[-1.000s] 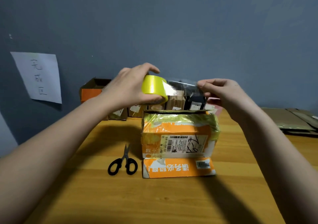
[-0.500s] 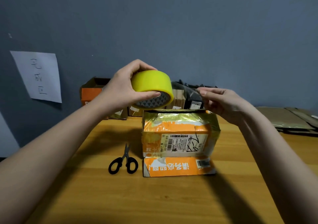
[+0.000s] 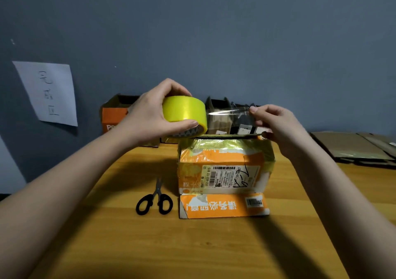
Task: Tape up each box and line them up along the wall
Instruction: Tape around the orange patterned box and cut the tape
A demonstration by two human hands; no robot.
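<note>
Left hand [image 3: 147, 116] grips tape roll [image 3: 184, 114]; right hand [image 3: 276, 124] pinches tape's free edge [image 3: 246, 116] above box [image 3: 222, 167].

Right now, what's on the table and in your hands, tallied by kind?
Tape rolls: 1, yellow tape roll, held in the left hand; the right hand pinches its strip.
Scissors: 1, black scissors.
Boxes in front: 1, orange box.
Boxes along the wall: cannot count, partly hidden.
Total countable: 3.
</note>
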